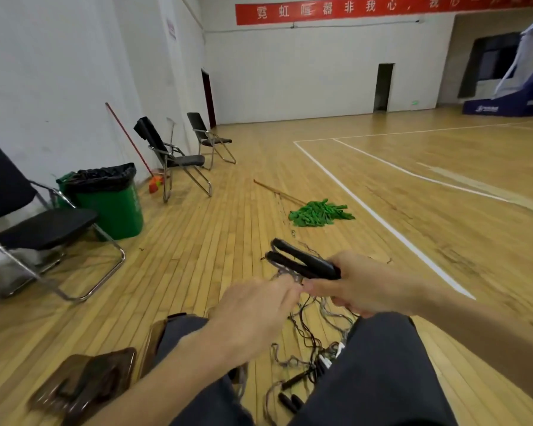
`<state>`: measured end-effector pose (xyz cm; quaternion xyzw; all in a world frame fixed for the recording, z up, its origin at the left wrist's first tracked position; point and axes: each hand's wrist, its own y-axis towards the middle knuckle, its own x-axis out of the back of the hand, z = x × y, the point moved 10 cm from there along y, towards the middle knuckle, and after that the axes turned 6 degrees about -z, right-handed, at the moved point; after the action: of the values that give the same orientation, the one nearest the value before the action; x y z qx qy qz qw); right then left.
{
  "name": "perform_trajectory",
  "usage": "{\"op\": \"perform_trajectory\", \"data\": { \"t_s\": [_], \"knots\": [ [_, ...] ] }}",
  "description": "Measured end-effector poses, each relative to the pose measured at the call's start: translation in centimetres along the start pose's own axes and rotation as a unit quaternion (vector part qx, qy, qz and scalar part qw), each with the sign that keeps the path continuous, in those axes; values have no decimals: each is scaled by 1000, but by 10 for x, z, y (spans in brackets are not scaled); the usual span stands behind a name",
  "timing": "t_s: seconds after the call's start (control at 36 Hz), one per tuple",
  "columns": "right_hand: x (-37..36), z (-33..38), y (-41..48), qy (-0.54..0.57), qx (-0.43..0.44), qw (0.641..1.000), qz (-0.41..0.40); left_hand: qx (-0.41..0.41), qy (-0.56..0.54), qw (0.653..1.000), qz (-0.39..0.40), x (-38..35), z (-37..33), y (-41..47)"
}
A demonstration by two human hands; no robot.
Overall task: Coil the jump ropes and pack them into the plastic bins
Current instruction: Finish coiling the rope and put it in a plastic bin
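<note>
Two black, slim plastic jump-rope handles (302, 262) sit side by side in the right hand (373, 284), just right of the frame's centre. The fingers are wrapped around their near ends and the far ends poke up and to the left. The thin greyish cord hangs off them in loose loops.

The left hand (253, 315) reaches in from the lower middle, with its fingertips bunched together right at the cord under the handles. It's too blurry to tell if it's actually pinching it.

Below that, between the person's dark-trousered knees, there's a messy tangle of thin dark and grey ropes (314, 342) on the wooden gym floor (216, 247). A few more black handles are mixed in near the bottom edge, plus something white I can't make out.

I count two brownish see-through plastic bins (83, 382) at the lower left, one half hidden behind the left knee.

Further out:
- three black folding chairs (173, 155) along the left wall
- one green trash can with a black liner (111, 207)
- one green mop (320, 212) lying on the floor at mid-frame
- a red banner (382, 9) up top
</note>
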<state>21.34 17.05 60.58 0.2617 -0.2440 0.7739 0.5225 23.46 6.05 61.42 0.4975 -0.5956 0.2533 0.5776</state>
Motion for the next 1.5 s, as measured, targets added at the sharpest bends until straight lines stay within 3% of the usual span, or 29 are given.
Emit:
{"op": "perform_trajectory", "data": {
  "t_s": [0.14, 0.31, 0.53, 0.72, 1.0, 1.11, 1.28, 1.5],
  "knots": [
    [-29, -19, 6, -177, -8, 984, 22, -96, 115, 979, 137, -13, -11, -16],
    [-51, -24, -1, -158, -18, 982, 100, -167, 140, 965, 145, 3, -10, -11],
    [-50, 4, -23, -137, 38, 978, 154, -203, -67, 971, 106, 37, -17, 5],
    [-45, 23, -37, -161, 109, 969, 151, -188, -253, 940, 130, 50, -30, 11],
    [-18, 61, -50, -6, 250, 966, 64, -162, -470, 859, 120, 65, -34, 20],
    [-3, 66, -48, 103, 279, 955, 5, -121, -440, 889, 44, 66, -21, 32],
    [16, 66, -42, 230, 300, 923, -79, -74, -467, 881, 17, 79, -29, 35],
    [31, 48, -27, 342, 264, 890, -147, -36, -455, 888, 59, 77, -31, 31]
  ]
}}
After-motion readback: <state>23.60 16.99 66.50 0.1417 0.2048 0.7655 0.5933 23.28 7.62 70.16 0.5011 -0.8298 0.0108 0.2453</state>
